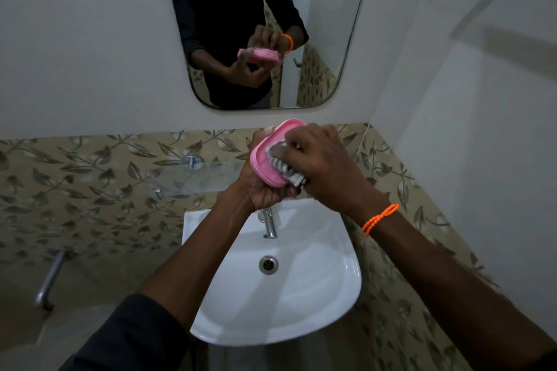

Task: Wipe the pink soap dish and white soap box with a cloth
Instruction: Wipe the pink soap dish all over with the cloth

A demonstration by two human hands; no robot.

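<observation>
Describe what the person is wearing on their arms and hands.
Both hands are bare, with no gloves or rings visible. The left hand has a dark sleeve pushed up the forearm. The right hand has an orange beaded wristband at the wrist; the forearm beyond it is bare.

Cloth [284, 164] mostly under right hand [319, 166]

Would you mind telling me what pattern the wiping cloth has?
The cloth is striped grey and white, seen in the head view, pressed into the pink soap dish.
</observation>
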